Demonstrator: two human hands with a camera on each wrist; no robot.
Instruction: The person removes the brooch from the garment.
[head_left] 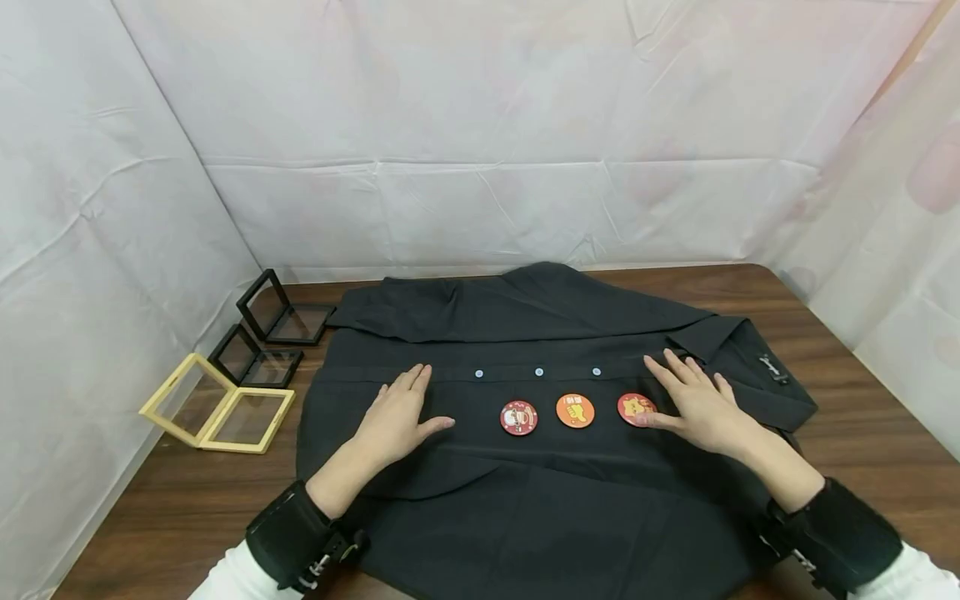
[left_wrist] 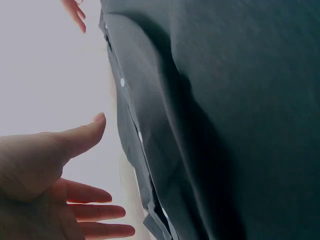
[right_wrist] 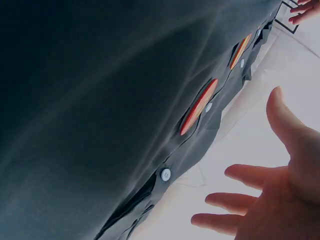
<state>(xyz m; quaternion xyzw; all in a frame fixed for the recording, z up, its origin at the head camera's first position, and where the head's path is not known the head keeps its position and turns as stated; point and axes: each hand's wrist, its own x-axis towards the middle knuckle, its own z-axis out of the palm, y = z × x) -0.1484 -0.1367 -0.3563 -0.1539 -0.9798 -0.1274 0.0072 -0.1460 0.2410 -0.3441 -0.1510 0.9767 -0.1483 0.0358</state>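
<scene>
A black button-up shirt point(head_left: 540, 508) lies spread on the table, its collar toward the right. Over its left part is my left hand point(head_left: 397, 417), fingers straight and thumb out, holding nothing. My right hand point(head_left: 697, 408) is spread over the collar end, also holding nothing. Its thumb overlaps the edge of a red round badge point(head_left: 632, 407) in the head view; I cannot tell whether they touch. An orange thumbs-up badge point(head_left: 575, 411) and a dark red badge point(head_left: 518, 418) sit in a row with it. Small pale buttons point(head_left: 538, 372) run along the placket.
Two black-rimmed hinged clear frames point(head_left: 292, 340) point(head_left: 277, 383) and a yellow-rimmed one point(head_left: 247, 446) stand unfolded at the left of the wooden table point(head_left: 847, 400). A small silvery pin point(head_left: 772, 368) is on the shirt's right end. White cloth point(head_left: 480, 167) walls in the back and sides.
</scene>
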